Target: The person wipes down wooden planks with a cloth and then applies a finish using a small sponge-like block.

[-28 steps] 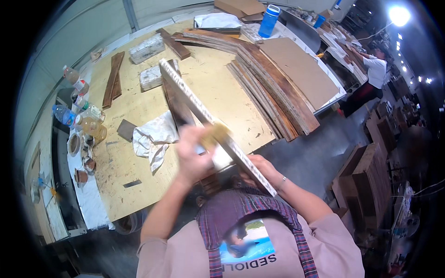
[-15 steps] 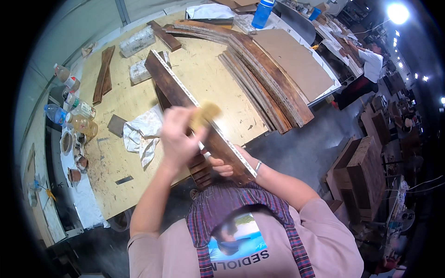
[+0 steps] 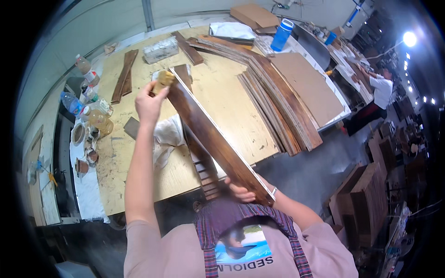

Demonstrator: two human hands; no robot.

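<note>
A long brown-stained wooden board (image 3: 215, 141) with a pale edge slants from my lap over the worktable (image 3: 227, 111). My right hand (image 3: 241, 192) is closed around its near end, fingers on the broad face. At the far end, my left hand (image 3: 149, 105) pinches a yellow sponge (image 3: 164, 82) close against the board's tip; whether they touch I cannot tell. Under the board lies another dark wooden piece (image 3: 200, 160), slotted at its near end. A crumpled white rag (image 3: 169, 130) rests left of it.
Stacked curved wooden strips (image 3: 273, 106) and a brown cardboard sheet (image 3: 303, 83) lie at the right. Plastic bottles (image 3: 98, 121) line the left edge, near small pots (image 3: 82, 167). A blue jug (image 3: 282, 36) stands at the back. Another person (image 3: 383, 90) works at the far right.
My left hand and the sponge have moved from the board's middle to its far end. The board has tipped, showing more of its broad brown face. The whole view has shifted.
</note>
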